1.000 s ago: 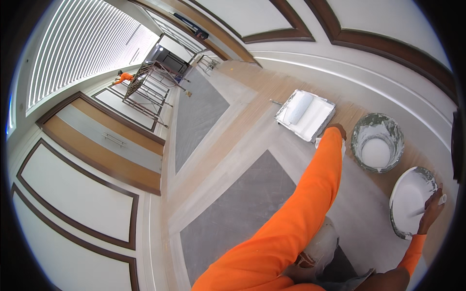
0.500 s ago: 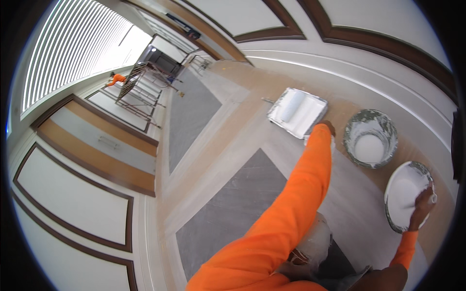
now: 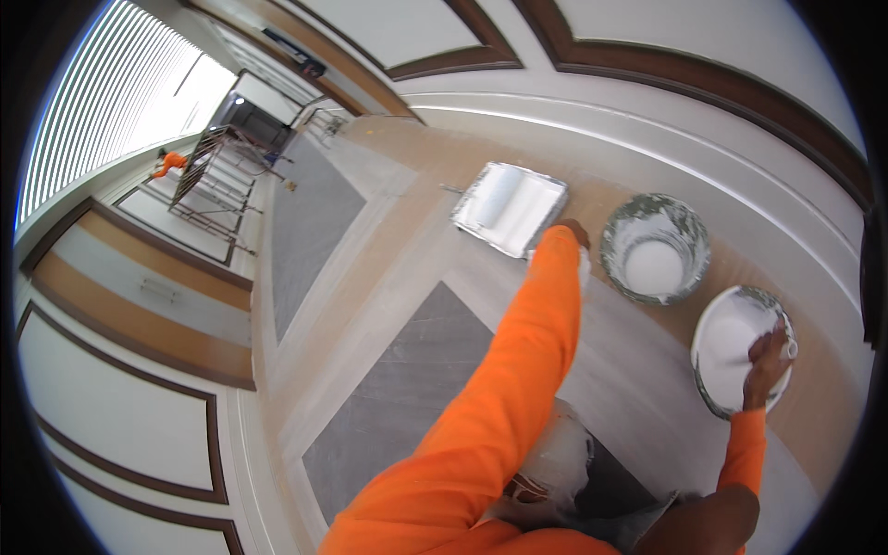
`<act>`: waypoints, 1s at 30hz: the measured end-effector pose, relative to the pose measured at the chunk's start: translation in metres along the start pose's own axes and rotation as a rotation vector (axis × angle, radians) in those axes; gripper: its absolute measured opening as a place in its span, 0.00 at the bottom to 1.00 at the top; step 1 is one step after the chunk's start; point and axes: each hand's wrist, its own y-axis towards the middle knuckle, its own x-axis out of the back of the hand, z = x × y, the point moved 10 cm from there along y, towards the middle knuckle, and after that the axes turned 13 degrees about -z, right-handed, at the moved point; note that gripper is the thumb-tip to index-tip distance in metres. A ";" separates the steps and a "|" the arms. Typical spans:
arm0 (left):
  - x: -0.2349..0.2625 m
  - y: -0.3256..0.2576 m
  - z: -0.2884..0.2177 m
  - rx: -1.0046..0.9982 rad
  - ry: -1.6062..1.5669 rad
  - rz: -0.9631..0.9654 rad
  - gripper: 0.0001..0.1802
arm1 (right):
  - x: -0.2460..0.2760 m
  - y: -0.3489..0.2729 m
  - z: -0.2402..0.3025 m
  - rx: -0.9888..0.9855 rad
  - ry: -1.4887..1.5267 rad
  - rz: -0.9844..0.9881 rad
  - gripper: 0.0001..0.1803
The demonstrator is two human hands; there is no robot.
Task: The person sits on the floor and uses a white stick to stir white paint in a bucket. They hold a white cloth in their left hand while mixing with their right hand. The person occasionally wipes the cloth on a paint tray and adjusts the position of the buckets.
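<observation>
A pale stick (image 3: pixel 792 351) is gripped in the right hand (image 3: pixel 767 364), apparently to reach paint (image 3: pixel 723 351); the left hand's (image 3: pixel 577 232) grip cannot be told.

The floor (image 3: pixel 610 347) is the supporting surface, combining dark grey panels (image 3: pixel 402 379), pale whitish bands and a tan strip along the wall base. A paint-coated rectangular tray (image 3: pixel 535 211) lies flat on it. A round bucket (image 3: pixel 691 227), spattered inside with white, stands upright near the tray; a second round bucket (image 3: pixel 758 300) stands just beside the first. A metal scaffold (image 3: pixel 198 162) stands toward the far end.
</observation>
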 end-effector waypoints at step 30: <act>0.059 -0.018 -0.060 0.311 -1.063 0.087 0.15 | 0.030 0.054 0.049 0.241 -0.019 -0.147 0.23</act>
